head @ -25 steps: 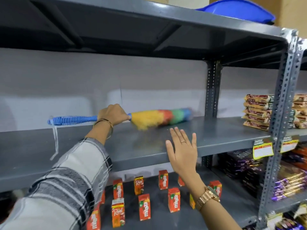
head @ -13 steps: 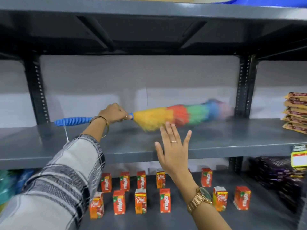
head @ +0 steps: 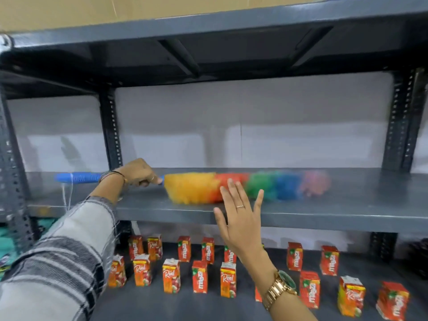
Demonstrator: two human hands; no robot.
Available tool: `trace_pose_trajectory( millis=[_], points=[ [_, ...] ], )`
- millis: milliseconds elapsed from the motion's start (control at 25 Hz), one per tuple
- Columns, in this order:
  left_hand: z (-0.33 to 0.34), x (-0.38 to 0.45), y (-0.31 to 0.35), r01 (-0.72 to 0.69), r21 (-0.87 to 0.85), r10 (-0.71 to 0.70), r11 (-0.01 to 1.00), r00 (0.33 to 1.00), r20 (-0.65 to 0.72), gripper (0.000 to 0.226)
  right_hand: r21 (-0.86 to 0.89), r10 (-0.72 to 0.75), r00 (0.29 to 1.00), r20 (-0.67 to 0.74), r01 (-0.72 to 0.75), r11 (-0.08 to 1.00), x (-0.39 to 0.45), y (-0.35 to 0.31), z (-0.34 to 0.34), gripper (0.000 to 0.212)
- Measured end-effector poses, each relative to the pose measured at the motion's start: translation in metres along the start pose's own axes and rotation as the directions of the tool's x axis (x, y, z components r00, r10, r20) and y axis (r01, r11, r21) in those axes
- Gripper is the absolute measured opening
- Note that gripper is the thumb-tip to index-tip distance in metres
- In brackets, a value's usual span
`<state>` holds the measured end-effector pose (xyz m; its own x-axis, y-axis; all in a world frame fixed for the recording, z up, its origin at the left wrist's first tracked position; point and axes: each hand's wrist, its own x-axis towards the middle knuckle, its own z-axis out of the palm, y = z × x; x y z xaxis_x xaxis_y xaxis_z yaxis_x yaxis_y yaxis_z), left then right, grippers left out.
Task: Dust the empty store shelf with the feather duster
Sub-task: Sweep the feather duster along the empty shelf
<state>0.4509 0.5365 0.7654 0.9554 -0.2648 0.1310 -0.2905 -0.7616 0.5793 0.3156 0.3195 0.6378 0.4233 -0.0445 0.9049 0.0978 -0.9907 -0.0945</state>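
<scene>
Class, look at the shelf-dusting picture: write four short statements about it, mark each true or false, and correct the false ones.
1. The left hand grips the feather duster by its blue handle. True.
2. The right hand also holds the duster. False: it is open, fingers spread, holding nothing.
3. The duster's head lies over the empty grey shelf. True.
4. The juice cartons stand on the dusted shelf. False: they stand on the shelf below.

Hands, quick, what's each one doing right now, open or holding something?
Left hand: closed around the blue handle of the feather duster, holding it on the shelf.
Right hand: open, fingers spread, holding nothing.
</scene>
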Motion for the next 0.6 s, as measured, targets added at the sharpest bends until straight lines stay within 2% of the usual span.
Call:
trace_pose_trajectory(
  millis=[80,160,200,240,320,360,440,520,600],
  points=[
    [-0.004,0.003,-0.008,0.077,0.16,-0.061,0.984,0.993,-0.104,0.043,0.009,-0.021,0.999,0.027,0.021,1.0,-0.001,-0.009,0.005,0.048],
    [-0.005,0.007,-0.008,0.119,0.261,-0.036,0.958,0.953,-0.301,0.034,0.023,-0.037,0.998,0.055,0.036,0.999,-0.002,-0.016,0.011,0.047],
    [-0.007,0.01,-0.011,0.11,0.235,-0.021,0.966,0.935,-0.354,0.029,0.029,-0.04,0.997,0.063,0.039,0.999,-0.003,-0.018,0.013,0.047],
    [-0.01,0.011,-0.017,0.084,0.147,-0.028,0.986,0.936,-0.351,0.026,0.033,-0.044,0.997,0.066,0.042,0.999,-0.004,-0.019,0.015,0.047],
    [-0.015,0.009,-0.032,0.037,-0.051,-0.049,0.998,0.967,-0.248,0.024,0.051,-0.042,0.998,0.055,0.039,0.998,-0.003,-0.021,0.018,0.046],
    [-0.017,0.006,-0.039,0.04,-0.058,-0.05,0.998,0.978,-0.202,0.019,0.064,-0.036,0.998,0.053,0.033,0.997,-0.002,-0.022,0.019,0.046],
    [-0.021,0.003,-0.048,0.108,0.142,-0.074,0.984,0.971,-0.226,0.017,0.079,-0.034,0.998,0.062,0.029,0.996,0.002,-0.027,0.02,0.047],
    [-0.025,0.0,-0.045,0.193,0.317,-0.049,0.929,0.91,-0.412,0.028,0.082,-0.047,0.996,0.076,0.041,0.996,0.005,-0.034,0.022,0.046],
    [-0.031,-0.007,-0.044,0.184,0.335,0.018,0.924,0.854,-0.52,0.028,0.105,-0.063,0.994,0.094,0.053,0.993,0.006,-0.043,0.026,0.046]
  ],
)
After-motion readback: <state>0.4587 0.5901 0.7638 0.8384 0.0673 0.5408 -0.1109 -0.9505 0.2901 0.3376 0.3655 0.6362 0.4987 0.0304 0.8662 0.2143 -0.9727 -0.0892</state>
